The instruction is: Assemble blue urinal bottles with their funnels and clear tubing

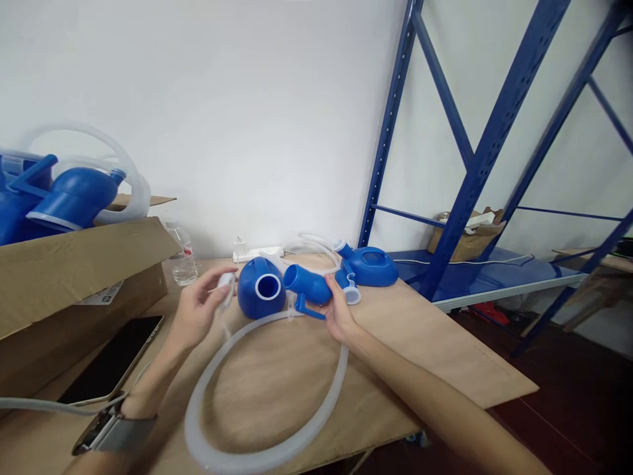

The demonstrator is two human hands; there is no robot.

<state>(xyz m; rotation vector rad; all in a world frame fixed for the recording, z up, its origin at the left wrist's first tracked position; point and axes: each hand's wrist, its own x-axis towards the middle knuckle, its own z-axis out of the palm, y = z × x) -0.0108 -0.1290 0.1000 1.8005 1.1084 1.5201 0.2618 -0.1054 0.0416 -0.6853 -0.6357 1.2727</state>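
Plain white wall (271,119) behind; pale wood-grained surface (410,336) in front. Angled blue plastic tube with a bar-like handle (307,285): smooth, slightly glossy, hollow, its round mouth facing left. Held above the surface by the right hand (341,313), whose fingers close on the end away from that mouth. Left hand (198,307) pinched narrow on a small white plastic piece (227,282), outline blurred, well apart from the tube and left of it. Between the two: rounded blue plastic bottle with a white ring rim (247,290). Translucent ribbed hose (247,462) loops over the surface below both; cannot tell whether it touches the right hand. Right of the tube, glossy blue jug with an oval handle opening (373,274). Far left, brown cardboard box (89,254), more blue plastic vessels (82,188) inside; flat black phone (116,356) beside it. Right background, blue perforated-metal rack (504,119).
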